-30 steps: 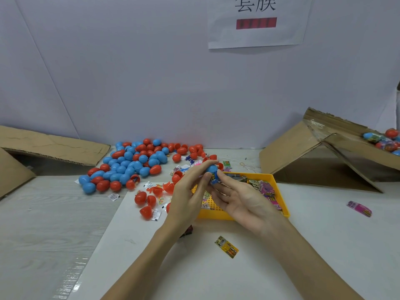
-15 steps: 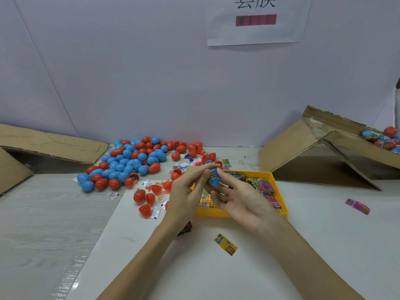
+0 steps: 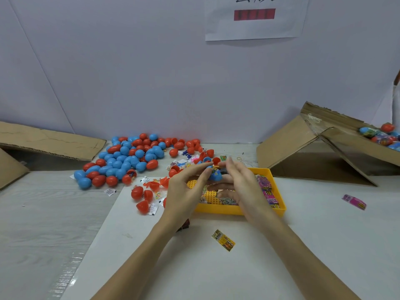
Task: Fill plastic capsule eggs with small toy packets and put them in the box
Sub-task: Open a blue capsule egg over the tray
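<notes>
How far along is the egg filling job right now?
Done: some wrapped eggs lie in the cardboard box at right. In hand: the left hand pinches a blue egg half with a packet in it, the right hand beside it. Left: a big pile of eggs and packets in the yellow tray.

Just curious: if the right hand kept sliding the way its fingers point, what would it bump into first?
Probably the blue egg pinched by the left hand: the right hand fingertips point up-left, right beside it, though depth is unclear.

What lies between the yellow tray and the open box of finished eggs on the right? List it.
In the head view, only bare table lies between the yellow tray and the cardboard box; the pink packet lies nearer the camera.
</notes>
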{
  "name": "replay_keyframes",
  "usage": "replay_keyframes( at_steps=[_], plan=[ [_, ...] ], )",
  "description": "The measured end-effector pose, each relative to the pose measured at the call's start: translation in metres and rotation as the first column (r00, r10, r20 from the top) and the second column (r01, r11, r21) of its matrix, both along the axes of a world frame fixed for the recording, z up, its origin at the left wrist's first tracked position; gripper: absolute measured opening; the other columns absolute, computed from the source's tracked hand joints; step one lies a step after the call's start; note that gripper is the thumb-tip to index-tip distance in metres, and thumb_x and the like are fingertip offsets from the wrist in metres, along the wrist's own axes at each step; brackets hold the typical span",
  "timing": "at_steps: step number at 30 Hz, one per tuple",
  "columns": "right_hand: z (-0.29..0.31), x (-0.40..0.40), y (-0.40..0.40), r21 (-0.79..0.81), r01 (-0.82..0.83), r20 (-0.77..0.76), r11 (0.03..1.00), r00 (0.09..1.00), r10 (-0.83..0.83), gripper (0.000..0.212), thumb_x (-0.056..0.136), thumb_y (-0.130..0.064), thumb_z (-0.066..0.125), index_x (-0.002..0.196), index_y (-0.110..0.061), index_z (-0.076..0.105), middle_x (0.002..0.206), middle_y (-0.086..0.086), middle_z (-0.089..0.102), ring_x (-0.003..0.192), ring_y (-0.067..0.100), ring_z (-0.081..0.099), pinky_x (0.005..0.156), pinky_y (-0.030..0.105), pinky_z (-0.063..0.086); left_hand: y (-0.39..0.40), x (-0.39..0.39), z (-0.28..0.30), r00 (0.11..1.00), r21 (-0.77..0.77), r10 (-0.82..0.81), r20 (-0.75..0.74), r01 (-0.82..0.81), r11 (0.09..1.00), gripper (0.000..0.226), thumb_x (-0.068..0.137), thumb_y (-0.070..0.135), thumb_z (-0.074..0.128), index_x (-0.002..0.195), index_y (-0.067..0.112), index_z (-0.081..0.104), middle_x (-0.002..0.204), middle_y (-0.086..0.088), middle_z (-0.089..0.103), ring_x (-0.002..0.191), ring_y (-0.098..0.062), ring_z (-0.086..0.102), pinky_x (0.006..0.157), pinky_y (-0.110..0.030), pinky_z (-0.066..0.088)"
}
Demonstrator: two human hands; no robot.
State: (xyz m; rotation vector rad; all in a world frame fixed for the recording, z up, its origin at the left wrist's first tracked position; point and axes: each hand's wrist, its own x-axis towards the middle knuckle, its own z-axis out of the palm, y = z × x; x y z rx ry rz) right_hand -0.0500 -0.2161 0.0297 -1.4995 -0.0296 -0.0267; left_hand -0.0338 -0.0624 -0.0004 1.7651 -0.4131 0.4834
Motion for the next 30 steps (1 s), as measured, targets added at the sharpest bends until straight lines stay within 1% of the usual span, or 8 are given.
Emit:
replay_keyframes(
  at_steps=[3,6,9,11,14,17,23,30],
  plan=[
    [-0.005,0.0,-0.001,-0.199,-0.014,0.12,0.98,0.992,0.038,0.023,0.099,-0.025,0.068,0.121,-0.023,0.063,0.102,0.002,0.077,0.092,0.016,0.076,0.069,0.031,0.064,0.0,0.0,0.0,0.998,0.062,0.048,0.043,-0.051,0.997,0.025,0.102,0.022,0.061,0.122,0.019,0.074,0.114,0.012,0.074,0.11,-0.001,0.066,0.091,-0.018,0.053],
    [-0.012,0.003,-0.002,-0.272,0.03,0.18,0.962,0.984,0.02,0.018,0.102,-0.019,0.064,0.12,-0.02,0.066,0.099,0.0,0.075,0.086,0.008,0.075,0.063,0.023,0.059,0.001,0.0,-0.001,0.994,0.117,0.084,0.064,-0.091,0.989,0.024,0.104,0.022,0.057,0.121,0.023,0.074,0.108,0.012,0.074,0.104,-0.005,0.067,0.084,-0.014,0.05],
    [-0.013,0.006,-0.006,-0.284,0.087,0.181,0.955,0.983,-0.035,0.022,0.106,-0.026,0.054,0.123,-0.017,0.065,0.09,-0.001,0.075,0.074,0.015,0.075,0.06,0.024,0.059,0.005,-0.001,0.002,0.999,0.123,-0.047,0.022,0.043,0.991,0.033,0.103,0.025,0.059,0.135,0.024,0.064,0.118,0.01,0.07,0.107,-0.008,0.066,0.084,-0.017,0.054],
    [-0.014,0.008,-0.008,-0.261,0.084,0.16,0.962,0.986,-0.043,0.022,0.107,-0.029,0.052,0.122,-0.016,0.061,0.081,0.004,0.076,0.065,0.02,0.073,0.056,0.028,0.058,0.005,-0.001,0.003,0.991,0.202,-0.128,0.043,0.117,0.972,0.038,0.098,0.023,0.067,0.136,0.023,0.062,0.119,0.005,0.066,0.101,-0.014,0.068,0.082,-0.021,0.057],
    [-0.015,0.01,-0.011,-0.254,0.06,0.143,0.965,0.989,-0.024,0.026,0.109,-0.036,0.045,0.115,-0.013,0.057,0.073,0.011,0.075,0.057,0.03,0.069,0.047,0.032,0.052,0.005,0.001,0.001,0.992,0.268,-0.093,0.09,0.066,0.961,0.034,0.094,0.018,0.073,0.127,0.017,0.067,0.11,0.004,0.068,0.091,-0.015,0.067,0.078,-0.027,0.058],
    [-0.015,0.011,-0.014,-0.267,0.033,0.167,0.963,0.986,0.012,0.033,0.111,-0.043,0.036,0.109,-0.017,0.057,0.071,0.012,0.075,0.051,0.029,0.066,0.041,0.028,0.045,0.007,0.003,-0.001,0.995,0.246,-0.052,0.081,0.031,0.969,0.029,0.092,0.025,0.075,0.12,0.017,0.071,0.1,0.01,0.071,0.088,-0.012,0.068,0.074,-0.02,0.055],
    [-0.019,0.009,-0.013,-0.377,0.008,0.24,0.926,0.967,0.09,0.014,0.105,-0.024,0.058,0.117,-0.017,0.059,0.089,-0.001,0.077,0.068,0.007,0.073,0.046,0.013,0.047,0.011,0.004,-0.001,0.992,0.252,-0.065,0.108,0.036,0.967,0.031,0.092,0.028,0.073,0.121,0.019,0.073,0.101,0.011,0.074,0.09,-0.012,0.07,0.076,-0.023,0.058],
    [-0.023,0.009,-0.01,-0.404,0.037,0.259,0.914,0.963,0.076,0.013,0.107,-0.026,0.054,0.118,-0.018,0.057,0.089,-0.002,0.078,0.074,0.012,0.075,0.049,0.015,0.048,0.012,0.006,0.001,0.987,0.299,-0.083,0.137,0.039,0.953,0.038,0.095,0.018,0.069,0.133,0.016,0.067,0.106,0.008,0.067,0.093,-0.012,0.065,0.079,-0.023,0.055]
  ],
)
